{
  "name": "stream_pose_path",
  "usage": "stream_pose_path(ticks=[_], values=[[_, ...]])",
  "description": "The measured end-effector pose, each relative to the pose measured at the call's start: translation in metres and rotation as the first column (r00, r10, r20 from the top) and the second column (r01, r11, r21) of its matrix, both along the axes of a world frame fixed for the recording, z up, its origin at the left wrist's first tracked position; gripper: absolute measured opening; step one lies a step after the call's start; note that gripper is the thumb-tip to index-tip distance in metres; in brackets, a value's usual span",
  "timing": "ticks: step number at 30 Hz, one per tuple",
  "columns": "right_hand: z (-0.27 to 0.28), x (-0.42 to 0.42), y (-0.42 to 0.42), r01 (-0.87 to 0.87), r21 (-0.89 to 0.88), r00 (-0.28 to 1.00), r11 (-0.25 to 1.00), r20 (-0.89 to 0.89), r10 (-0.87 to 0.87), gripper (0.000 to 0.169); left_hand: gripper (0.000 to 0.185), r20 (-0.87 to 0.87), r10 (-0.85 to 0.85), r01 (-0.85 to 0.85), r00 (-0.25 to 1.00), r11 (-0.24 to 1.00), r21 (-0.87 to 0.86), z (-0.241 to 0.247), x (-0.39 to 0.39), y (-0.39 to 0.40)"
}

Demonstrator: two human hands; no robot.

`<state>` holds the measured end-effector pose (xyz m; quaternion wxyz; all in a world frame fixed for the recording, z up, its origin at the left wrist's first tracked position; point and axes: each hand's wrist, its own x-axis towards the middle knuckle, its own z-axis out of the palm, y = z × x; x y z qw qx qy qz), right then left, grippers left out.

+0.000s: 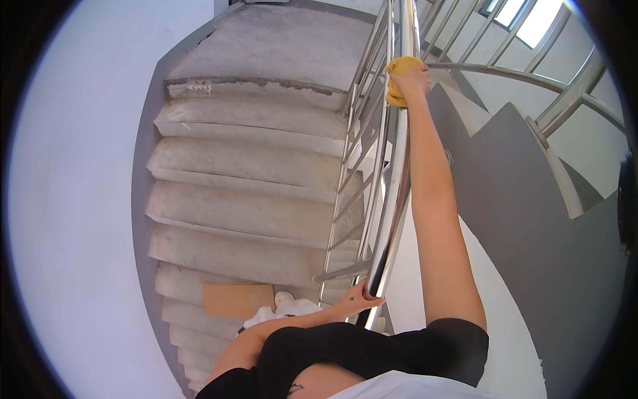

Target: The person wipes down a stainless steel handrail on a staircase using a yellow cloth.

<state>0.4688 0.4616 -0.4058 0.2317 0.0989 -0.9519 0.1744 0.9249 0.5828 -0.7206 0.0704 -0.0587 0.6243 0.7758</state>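
Note:
A polished metal stair handrail (398,149) runs from the top of the view down towards my body. Far up the rail, my right hand (412,82) presses a yellow cloth (397,97) around it, with the arm stretched out. Lower down, close to my body, my left hand (364,298) grips the same handrail, thumb on one side and fingers on the other. Part of the left fingers is hidden behind the rail.
Concrete steps (244,154) with worn edges lie left of the metal balusters (355,184), below a landing (289,40). A cardboard sheet (238,300) lies on a step beside a light shoe (284,298). A white wall (79,174) bounds the left; another railing (503,71) stands right.

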Motion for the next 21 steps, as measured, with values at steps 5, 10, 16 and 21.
stream_pose_path(ticks=[5, 10, 16, 21], values=[[-0.024, 0.026, 0.006, -0.047, 0.016, 0.996, 0.999, -0.078, 0.048, 0.116, 0.053, 0.018, 0.033, -0.032, 0.999, 0.998, -0.052, 0.001, 0.004, -0.002], [-0.054, 0.045, 0.036, -0.055, 0.118, 0.965, 0.992, -0.251, 0.083, 0.113, 0.049, -0.004, 0.022, -0.022, 1.0, 0.998, -0.065, 0.001, 0.006, 0.006], [-0.116, 0.115, 0.072, -0.156, 0.178, 0.909, 0.972, -0.358, 0.212, 0.106, 0.054, -0.06, 0.1, -0.092, 0.993, 0.988, 0.12, 0.013, 0.021, 0.003], [-0.18, 0.198, 0.117, -0.229, 0.21, 0.823, 0.95, -0.48, 0.305, 0.103, 0.097, -0.293, 0.295, -0.282, 0.91, 0.956, 0.087, -0.046, 0.036, 0.054]])
